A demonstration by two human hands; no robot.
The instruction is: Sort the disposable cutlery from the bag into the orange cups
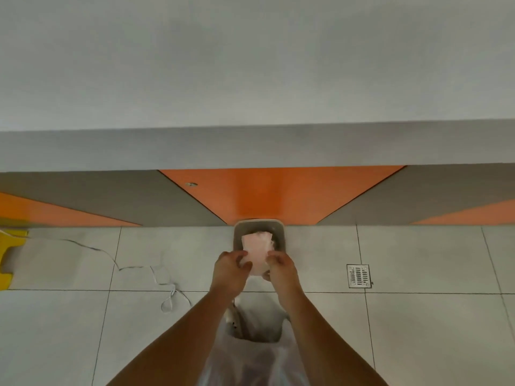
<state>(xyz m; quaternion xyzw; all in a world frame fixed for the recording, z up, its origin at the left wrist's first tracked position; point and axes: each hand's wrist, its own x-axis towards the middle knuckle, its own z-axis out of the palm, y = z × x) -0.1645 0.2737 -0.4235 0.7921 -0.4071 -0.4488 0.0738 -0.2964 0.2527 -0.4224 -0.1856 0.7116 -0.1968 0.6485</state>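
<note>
Both hands are raised together over the bin [281, 232], which serves as the reference point below. Left hand [231, 270] and right hand [281, 270] each pinch an edge of one pale pink bag [257, 247], fingers closed on the film from opposite sides, directly above the near rim of the bin.

Head view, handling. The pink bag reads as thin, soft film: light, limp, crumpled, with no shape of its own. Judged from this, it will slip under a loose pinch and sag wherever it is unsupported; hold it at the gathered edges, as now. Whether it contains cutlery cannot be told. No cutlery and no orange cups are visible.

Head view, materials.
- Bin: small, rounded-rectangular, with a smooth pale rim and a dark interior holding crumpled pale material.
- A second bag [256, 360] hangs nearer the person than the bin, between the forearms. It is translucent white film, wrinkled and glossy, with its mouth open. Its contents are too dim to identify.
- Floor [418, 330]: large pale grey tiles, matte, with thin dark joints.
- A square metal drain grate [359, 276] is set in the floor to the right of the bin.
- A thin white cord [133, 267] trails on the floor to the left of the bin.
- Beyond the bin: flat cabinet panels [278, 190], glossy orange and grey, under a pale grey counter [250, 65].
</note>
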